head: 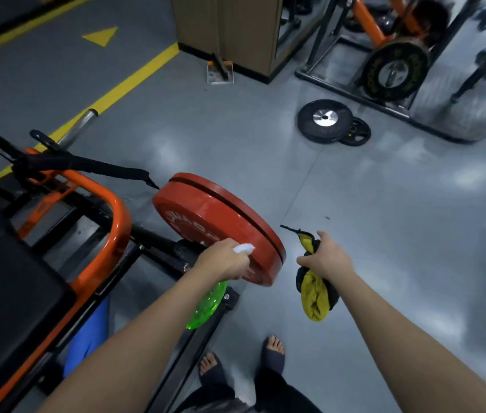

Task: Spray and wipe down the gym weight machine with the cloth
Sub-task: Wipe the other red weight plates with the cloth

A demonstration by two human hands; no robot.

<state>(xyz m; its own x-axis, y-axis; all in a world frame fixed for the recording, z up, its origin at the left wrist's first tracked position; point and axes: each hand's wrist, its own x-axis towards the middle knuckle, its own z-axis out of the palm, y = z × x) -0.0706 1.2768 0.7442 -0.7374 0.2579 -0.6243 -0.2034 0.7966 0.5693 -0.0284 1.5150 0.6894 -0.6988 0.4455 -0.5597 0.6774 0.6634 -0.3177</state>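
Observation:
My left hand (223, 259) grips a green spray bottle (207, 305) by its white nozzle head (243, 248), which points at the face of a large red weight plate (206, 216). That plate is mounted on the orange-framed weight machine (116, 222) at the left, beside its black pad (6, 293). My right hand (326, 257) holds a bunched yellow and black cloth (314, 296) just right of the plate's edge, apart from it. The cloth hangs down below my fist.
Black weight plates (329, 120) lie on the grey floor ahead. Another orange and black machine (393, 67) stands at the back right, a wooden pillar (229, 31) at the back centre. Yellow floor lines (134, 79) run at the left. My sandalled feet (241, 362) are below.

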